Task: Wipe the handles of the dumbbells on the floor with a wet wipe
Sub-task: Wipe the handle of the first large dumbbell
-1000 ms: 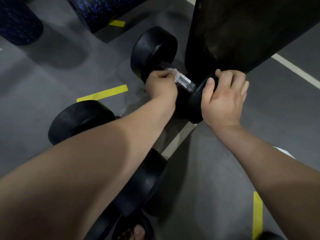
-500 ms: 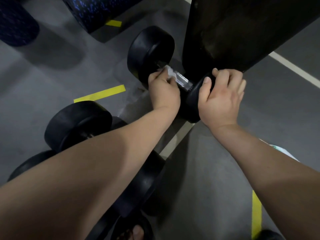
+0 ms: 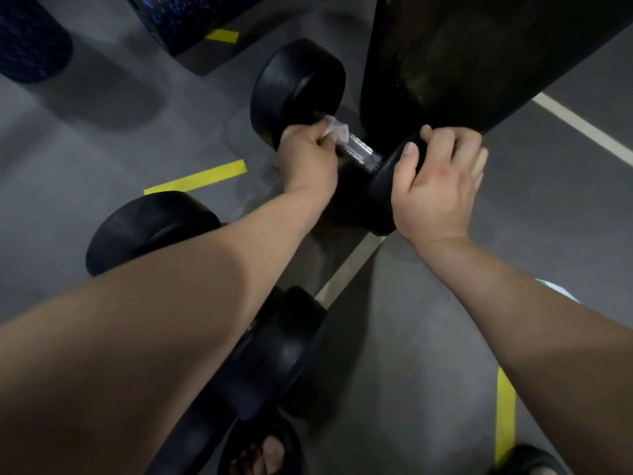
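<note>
A black dumbbell [image 3: 298, 87] lies on the grey floor with a knurled metal handle [image 3: 359, 150] between its two heads. My left hand [image 3: 308, 159] grips a white wet wipe [image 3: 337, 128] wrapped round the far end of that handle, close to the far head. My right hand [image 3: 438, 186] curls over the near head [image 3: 383, 197] of the same dumbbell and holds it. A second black dumbbell [image 3: 150, 224] lies nearer to me at the left, its handle hidden under my left forearm.
A large black padded bench part [image 3: 479, 56] rises just behind the dumbbell at the right. Blue-speckled black blocks [image 3: 178, 18] stand at the top left. Yellow tape strips [image 3: 195, 178] and a white line [image 3: 582, 128] mark the floor. My sandalled feet [image 3: 260, 450] are at the bottom.
My left hand has slid the wipe along the handle away from me, from the middle to the end by the far head. The right hand stays on the near head.
</note>
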{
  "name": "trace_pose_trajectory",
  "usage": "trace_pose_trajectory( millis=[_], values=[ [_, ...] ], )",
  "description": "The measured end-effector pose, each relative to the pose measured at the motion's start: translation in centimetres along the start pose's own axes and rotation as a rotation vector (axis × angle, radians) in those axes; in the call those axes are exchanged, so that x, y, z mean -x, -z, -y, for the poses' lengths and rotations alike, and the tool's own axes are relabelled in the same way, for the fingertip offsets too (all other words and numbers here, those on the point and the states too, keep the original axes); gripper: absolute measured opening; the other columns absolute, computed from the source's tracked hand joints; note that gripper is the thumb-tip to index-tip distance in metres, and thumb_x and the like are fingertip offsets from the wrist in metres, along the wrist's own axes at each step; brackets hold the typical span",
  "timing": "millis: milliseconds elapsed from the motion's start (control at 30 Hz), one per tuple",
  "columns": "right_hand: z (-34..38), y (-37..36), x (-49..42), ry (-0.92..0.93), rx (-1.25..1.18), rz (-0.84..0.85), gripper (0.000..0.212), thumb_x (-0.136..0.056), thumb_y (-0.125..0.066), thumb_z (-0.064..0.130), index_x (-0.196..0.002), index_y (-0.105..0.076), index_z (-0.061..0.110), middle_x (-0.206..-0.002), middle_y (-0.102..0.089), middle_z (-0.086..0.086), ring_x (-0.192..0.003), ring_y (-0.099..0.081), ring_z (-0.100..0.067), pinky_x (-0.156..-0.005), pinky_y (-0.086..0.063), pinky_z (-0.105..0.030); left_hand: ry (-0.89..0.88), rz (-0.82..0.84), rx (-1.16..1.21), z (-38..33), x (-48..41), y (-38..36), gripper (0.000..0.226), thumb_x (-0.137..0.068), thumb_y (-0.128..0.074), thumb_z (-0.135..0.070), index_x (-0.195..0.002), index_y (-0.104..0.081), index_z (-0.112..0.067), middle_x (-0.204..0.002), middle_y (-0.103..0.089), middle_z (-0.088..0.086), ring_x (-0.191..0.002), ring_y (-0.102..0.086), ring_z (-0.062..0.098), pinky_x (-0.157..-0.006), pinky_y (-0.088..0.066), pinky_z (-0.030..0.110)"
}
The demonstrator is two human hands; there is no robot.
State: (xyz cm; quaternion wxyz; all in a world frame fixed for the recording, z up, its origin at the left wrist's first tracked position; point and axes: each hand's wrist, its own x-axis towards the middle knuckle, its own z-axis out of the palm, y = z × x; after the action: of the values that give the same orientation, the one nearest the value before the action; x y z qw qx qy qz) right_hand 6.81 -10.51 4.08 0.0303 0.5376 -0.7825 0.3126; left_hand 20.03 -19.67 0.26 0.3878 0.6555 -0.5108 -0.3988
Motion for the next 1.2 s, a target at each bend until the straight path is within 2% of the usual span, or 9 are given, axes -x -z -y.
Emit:
trace_pose_trajectory(
  millis=[100,300,400,467,533,700,900,1067,1200],
  values=[
    [-0.1,0.1,0.1,0.006,-0.001,0.000,0.036,-0.099,-0.045,0.035,-0.118,-0.061,0.009,-0.122,-0.053,-0.014,-0.107,-0.049,-0.032,-0.091,-0.041,-0.043,0.022,-0.047,0.020,-0.6,-0.2,0.3,0.015,-0.090,-0.072,-0.023,-0.100,-0.081,-0.017,-0.091,-0.076,-0.007,-0.088,-0.070,0.006,-0.084,-0.054,0.020],
    [-0.1,0.0,-0.1,0.013,0.000,-0.006,0.036,-0.099,-0.045,0.035,-0.118,-0.061,0.008,-0.122,-0.053,-0.015,-0.106,-0.050,-0.033,-0.090,-0.043,-0.044,0.307,-0.170,0.298,-1.9,0.1,-0.7,0.006,-0.092,-0.072,-0.019,-0.093,-0.077,-0.021,-0.079,-0.072,-0.011,-0.075,-0.067,0.002,-0.059,-0.045,0.002],
    [-0.2,-0.1,0.0,0.019,0.003,-0.009,0.036,-0.099,-0.046,0.035,-0.117,-0.061,0.007,-0.122,-0.053,-0.016,-0.104,-0.050,-0.035,-0.090,-0.043,-0.045,0.492,-0.256,0.545,-3.1,-0.1,-0.5,0.005,-0.091,-0.073,-0.015,-0.091,-0.078,-0.012,-0.084,-0.077,0.001,-0.076,-0.070,0.011,-0.068,-0.054,0.011],
    [-0.2,-0.1,0.1,0.022,0.008,-0.007,0.036,-0.098,-0.046,0.034,-0.117,-0.060,0.007,-0.122,-0.053,-0.016,-0.104,-0.050,-0.035,-0.089,-0.043,-0.046,0.526,-0.231,0.590,-3.2,-0.2,-0.4,0.011,-0.091,-0.074,-0.014,-0.080,-0.074,-0.016,-0.078,-0.074,-0.001,-0.075,-0.069,0.011,-0.078,-0.057,0.020],
    [-0.2,0.0,0.0,0.028,0.008,-0.009,0.036,-0.099,-0.046,0.034,-0.117,-0.060,0.006,-0.121,-0.053,-0.017,-0.104,-0.050,-0.035,-0.089,-0.043,-0.045,0.542,-0.155,0.523,-3.0,0.3,-0.4,0.015,-0.088,-0.077,-0.014,-0.075,-0.070,-0.017,-0.071,-0.071,-0.003,-0.069,-0.068,0.011,-0.074,-0.057,0.022],
    [-0.2,-0.1,0.0,0.030,0.015,-0.021,0.036,-0.098,-0.046,0.034,-0.117,-0.060,0.006,-0.121,-0.053,-0.018,-0.103,-0.050,-0.036,-0.089,-0.042,-0.044,0.573,0.245,0.313,-3.6,3.3,-1.4,0.025,-0.075,-0.090,-0.026,-0.087,-0.075,-0.010,-0.077,-0.077,0.007,-0.071,-0.075,0.022,-0.066,-0.064,0.037],
    [-0.3,0.0,-0.1,0.033,0.013,-0.016,0.037,-0.099,-0.045,0.034,-0.117,-0.061,0.007,-0.121,-0.053,-0.017,-0.104,-0.050,-0.034,-0.090,-0.039,-0.040,0.533,0.035,0.384,-2.6,1.7,-1.1,0.020,-0.078,-0.087,-0.019,-0.079,-0.070,-0.008,-0.079,-0.076,0.009,-0.075,-0.075,0.023,-0.078,-0.064,0.045],
    [-0.1,0.0,0.1,0.027,0.011,-0.029,0.036,-0.098,-0.046,0.033,-0.116,-0.061,0.006,-0.121,-0.053,-0.017,-0.105,-0.050,-0.035,-0.090,-0.040,-0.043,0.569,0.322,0.264,-2.7,2.8,-1.0,0.032,-0.077,-0.088,-0.030,-0.096,-0.075,-0.008,-0.083,-0.077,0.009,-0.076,-0.076,0.026,-0.077,-0.063,0.044],
    [-0.2,0.0,0.0,0.029,0.007,-0.028,0.035,-0.098,-0.046,0.033,-0.115,-0.061,0.006,-0.120,-0.053,-0.018,-0.104,-0.050,-0.035,-0.090,-0.041,-0.043,0.645,0.195,0.413,-2.4,2.0,-0.9,0.033,-0.075,-0.089,-0.024,-0.095,-0.074,-0.003,-0.082,-0.077,0.012,-0.076,-0.076,0.030,-0.078,-0.063,0.050]
  ],
)
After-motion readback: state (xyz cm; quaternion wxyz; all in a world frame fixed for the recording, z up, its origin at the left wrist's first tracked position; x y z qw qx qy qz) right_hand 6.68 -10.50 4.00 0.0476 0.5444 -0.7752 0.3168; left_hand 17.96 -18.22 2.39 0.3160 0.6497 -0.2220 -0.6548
